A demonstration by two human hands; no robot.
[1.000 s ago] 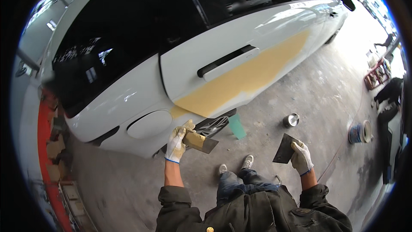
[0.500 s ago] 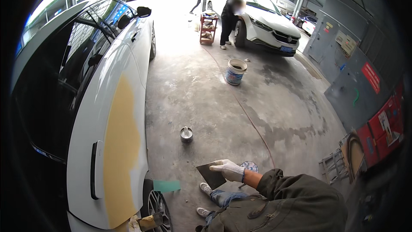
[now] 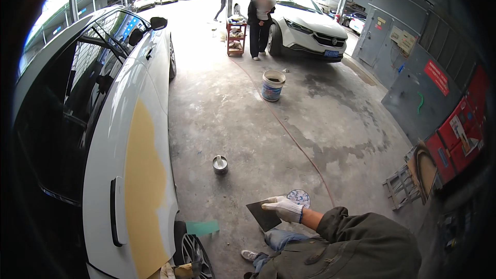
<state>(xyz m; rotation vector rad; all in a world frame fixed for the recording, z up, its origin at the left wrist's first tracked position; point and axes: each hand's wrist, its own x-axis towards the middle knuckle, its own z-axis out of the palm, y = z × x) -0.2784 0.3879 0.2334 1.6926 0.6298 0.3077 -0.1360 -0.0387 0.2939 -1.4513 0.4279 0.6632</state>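
Observation:
My right hand [image 3: 283, 209], in a white knit glove, grips a dark, flat, square plate [image 3: 264, 217] by its edge, thumb on top. It hangs over the floor, apart from the car. At the lower edge a bit of my left hand [image 3: 166, 272], also white-gloved, shows beside the rear wheel [image 3: 192, 253]. It is closed on a small flat spreader [image 3: 184, 270] smeared with yellow; most of that hand is cut off. Left of it stands a white car [image 3: 103, 175], its rear side bearing a long patch of yellow filler [image 3: 144, 186]. Green tape [image 3: 202, 228] sticks out near the wheel.
An open can [image 3: 220, 165] and a blue-white bucket [image 3: 273, 86] stand on the floor. A red hose [image 3: 297, 139] runs across it. A round patterned stool [image 3: 298, 198] is behind my right hand. Farther off, a person [image 3: 260, 23] stands between a red cart [image 3: 236, 39] and another white car [image 3: 310, 28].
My right hand and the plate have shifted slightly right in the view. The scene has slid left. The distant person, bent over the other car before, now stands upright.

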